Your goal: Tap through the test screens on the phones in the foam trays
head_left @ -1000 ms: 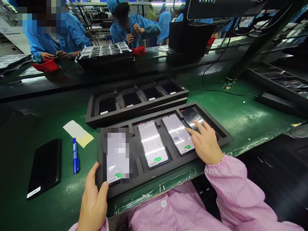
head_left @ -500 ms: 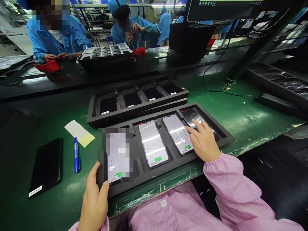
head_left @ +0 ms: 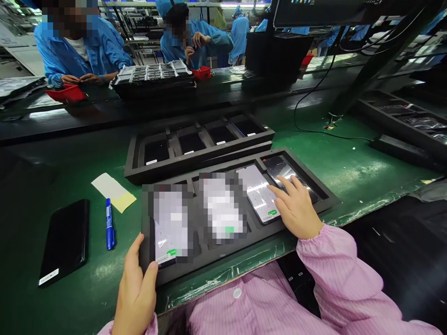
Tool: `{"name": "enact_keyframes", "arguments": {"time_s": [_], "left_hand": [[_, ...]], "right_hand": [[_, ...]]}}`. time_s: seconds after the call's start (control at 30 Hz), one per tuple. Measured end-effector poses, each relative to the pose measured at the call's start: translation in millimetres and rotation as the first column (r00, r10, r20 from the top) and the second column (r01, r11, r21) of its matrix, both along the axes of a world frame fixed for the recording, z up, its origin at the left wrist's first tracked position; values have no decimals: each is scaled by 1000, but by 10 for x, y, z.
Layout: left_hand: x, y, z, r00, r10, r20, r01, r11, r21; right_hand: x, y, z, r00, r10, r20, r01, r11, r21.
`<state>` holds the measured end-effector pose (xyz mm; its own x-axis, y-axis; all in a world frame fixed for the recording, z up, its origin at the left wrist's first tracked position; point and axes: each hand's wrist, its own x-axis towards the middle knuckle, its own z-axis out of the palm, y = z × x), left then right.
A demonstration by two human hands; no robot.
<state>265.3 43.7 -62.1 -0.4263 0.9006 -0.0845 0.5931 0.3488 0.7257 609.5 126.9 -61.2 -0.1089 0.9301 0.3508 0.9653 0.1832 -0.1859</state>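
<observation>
A black foam tray (head_left: pixel 324 197) lies in front of me on the green bench, with several phones in its slots. Three of them have lit screens; the rightmost phone (head_left: pixel 279 167) is dark. My right hand (head_left: pixel 296 207) rests on the tray with its fingers spread, and the index fingertip touches the lit third phone (head_left: pixel 256 190). My left hand (head_left: pixel 134 291) grips the tray's near left corner, thumb on the rim beside the leftmost phone (head_left: pixel 167 253).
A second black tray (head_left: pixel 139 174) of dark phones lies just behind. To the left lie a loose black phone (head_left: pixel 64 242), a blue marker (head_left: pixel 109 223) and a yellow-white slip (head_left: pixel 112 191). People in blue coats work across the belt. A black cable (head_left: pixel 314 132) runs at right.
My right hand's fingers have shifted slightly on the third phone's screen. My left hand and the tray have stayed put.
</observation>
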Motion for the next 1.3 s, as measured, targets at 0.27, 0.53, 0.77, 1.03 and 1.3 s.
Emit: {"name": "enact_keyframes", "arguments": {"time_s": [0.27, 0.53, 0.77, 1.03, 1.3], "left_hand": [[5, -13, -8, 1000, -1, 5, 1, 1000, 1], [9, -6, 23, 1000, 28, 11, -27, 999, -47], [-54, -26, -48, 1000, -2, 8, 2, 1000, -14], [-71, -21, -80, 1000, -1, 20, 2, 1000, -26], [-67, -15, -63, 1000, -2, 17, 2, 1000, -25]], "right_hand": [[8, -26, -13, 998, -3, -59, 7, 998, 62], [-41, -168, -12, 992, 108, -66, -104, 992, 68], [-164, -187, 33, 977, 208, -42, -206, 977, 48], [100, -208, 3, 985, 72, -156, -36, 974, 222], [151, -211, -76, 992, 78, -95, -58, 979, 197]]}}
